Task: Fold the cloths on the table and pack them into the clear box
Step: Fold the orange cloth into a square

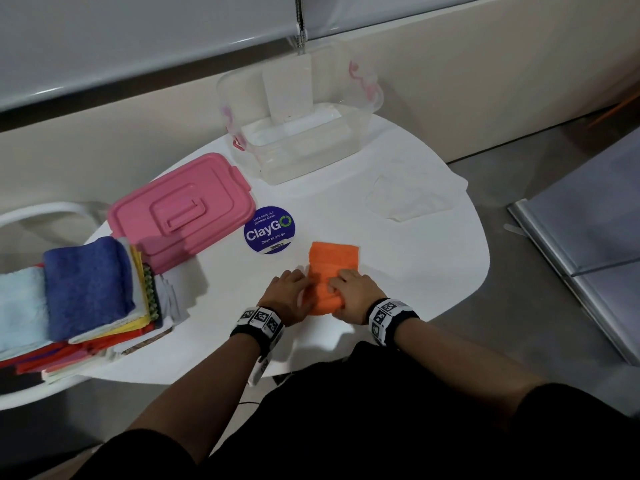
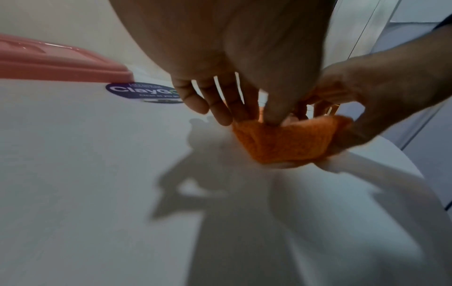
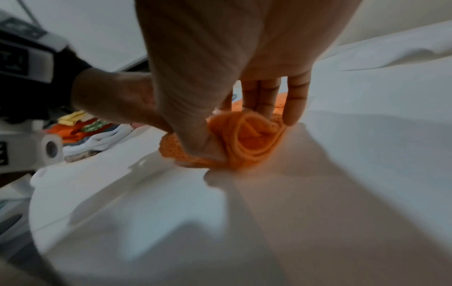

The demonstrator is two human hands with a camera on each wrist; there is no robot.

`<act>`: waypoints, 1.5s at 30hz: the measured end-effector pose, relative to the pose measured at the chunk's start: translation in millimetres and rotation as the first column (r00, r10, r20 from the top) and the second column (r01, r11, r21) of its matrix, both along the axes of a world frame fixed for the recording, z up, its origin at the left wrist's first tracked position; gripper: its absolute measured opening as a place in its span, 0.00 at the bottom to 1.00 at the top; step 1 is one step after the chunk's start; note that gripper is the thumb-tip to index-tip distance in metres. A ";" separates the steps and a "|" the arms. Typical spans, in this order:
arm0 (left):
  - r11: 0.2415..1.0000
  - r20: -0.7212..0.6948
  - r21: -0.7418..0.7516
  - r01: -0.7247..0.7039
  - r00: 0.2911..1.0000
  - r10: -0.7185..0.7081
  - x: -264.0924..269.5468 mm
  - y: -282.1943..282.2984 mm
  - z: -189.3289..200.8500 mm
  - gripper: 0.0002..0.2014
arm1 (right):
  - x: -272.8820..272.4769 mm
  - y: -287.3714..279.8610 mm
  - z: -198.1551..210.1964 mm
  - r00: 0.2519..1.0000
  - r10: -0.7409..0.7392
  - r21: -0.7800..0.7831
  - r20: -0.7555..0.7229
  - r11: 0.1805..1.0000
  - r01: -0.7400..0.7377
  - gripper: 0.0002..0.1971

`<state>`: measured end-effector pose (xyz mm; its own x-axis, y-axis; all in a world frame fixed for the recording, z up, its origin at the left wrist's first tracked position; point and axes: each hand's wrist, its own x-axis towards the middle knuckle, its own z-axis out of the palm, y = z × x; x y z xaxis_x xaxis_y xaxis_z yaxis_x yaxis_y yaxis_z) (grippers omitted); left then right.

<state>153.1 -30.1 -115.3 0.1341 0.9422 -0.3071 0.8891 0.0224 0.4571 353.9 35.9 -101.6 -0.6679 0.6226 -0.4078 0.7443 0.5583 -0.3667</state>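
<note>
The main risk, as I judged it, was the roll springing open: the orange terry cloth (image 1: 330, 271) was only partly rolled at its near end, and in the right wrist view the coil looked loose, so any slack in the grip could have let the layers slip and unwind. A second risk was the roll going crooked if one side advanced ahead of the other, which might have made it a poor fit in the clear plastic box (image 1: 298, 140) standing open at the far side of the white rounded surface (image 1: 398, 271), well apart from the cloth.

The cloth lay near the front edge of the surface, its far half still flat and pointing toward the box. The left hand (image 1: 289, 294) gripped the left end of the rolled part, thumb and fingers (image 2: 221, 114) curled onto it. The right hand (image 1: 353, 292) gripped the right end, its thumb tucked under the coil and its fingers (image 3: 293, 108) reaching over the top. Neither hand was released.

A stack of unfolded cloths (image 1: 83, 292) waited at the left beside the pink plastic lid (image 1: 180, 213)
</note>
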 end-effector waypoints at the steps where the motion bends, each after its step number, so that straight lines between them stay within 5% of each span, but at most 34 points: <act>1: 0.999 0.002 -0.026 0.027 1.000 -0.027 -4.2 -1.9 0.9 0.40 | 1.1 4.3 -1.1 0.998 -0.048 -0.038 -0.030 0.998 0.047 0.17; 4: 0.997 0.004 -0.048 0.067 0.998 -0.067 -12.3 -3.0 6.8 0.46 | 5.6 19.7 0.2 0.970 -0.229 -0.246 -0.076 0.947 0.205 0.08; 7: 0.996 0.028 0.087 0.029 0.999 -0.031 -7.6 -0.7 4.4 0.33 | 9.2 38.3 5.8 0.911 -0.402 -0.368 -0.094 0.864 0.344 0.06; 10: 0.971 0.223 0.018 -0.238 0.948 0.229 4.3 14.5 6.2 0.23 | 13.3 54.6 4.0 0.820 -0.561 -0.462 -0.113 0.760 0.457 0.09; 13: 0.881 0.266 -0.196 -0.431 0.841 0.470 13.6 32.1 10.7 0.21 | 19.4 67.7 -0.2 0.714 -0.695 -0.594 -0.081 0.609 0.525 0.25; 17: 0.793 0.179 -0.227 -0.566 0.776 0.605 22.6 45.2 1.9 0.18 | 20.8 75.6 -3.8 0.779 -0.622 -0.541 -0.073 0.681 0.493 0.26; 23: 0.657 0.194 -0.252 -0.711 0.628 0.754 37.7 49.4 -3.9 0.22 | 10.5 78.3 -3.2 0.748 -0.659 -0.430 -0.083 0.701 0.570 0.18; 31: 0.523 0.083 -0.265 -0.810 0.521 0.850 65.3 58.6 0.3 0.30 | -0.8 87.8 -0.7 0.684 -0.729 -0.382 -0.019 0.638 0.669 0.15; 35: 0.514 0.224 -0.327 -0.793 0.463 0.857 66.5 54.7 3.3 0.22 | 6.9 91.6 1.4 0.612 -0.787 -0.427 0.073 0.530 0.733 0.24; 37: 0.528 0.331 -0.386 -0.756 0.420 0.845 60.7 47.1 4.4 0.19 | 7.3 90.0 4.7 0.704 -0.708 -0.354 0.048 0.647 0.675 0.26; 40: 0.568 0.468 -0.475 -0.672 0.354 0.810 43.9 35.0 10.1 0.22 | 1.7 84.4 10.2 0.920 -0.381 -0.306 -0.092 0.890 0.338 0.35; 42: 0.603 0.536 -0.509 -0.615 0.322 0.781 30.2 26.3 21.0 0.22 | -8.4 75.1 18.7 0.958 -0.268 -0.491 -0.097 0.850 0.188 0.33; 45: 0.612 0.594 -0.512 -0.603 0.266 0.759 4.2 14.7 42.9 0.21 | -29.5 56.9 35.2 0.941 -0.338 -0.671 -0.023 0.703 0.236 0.12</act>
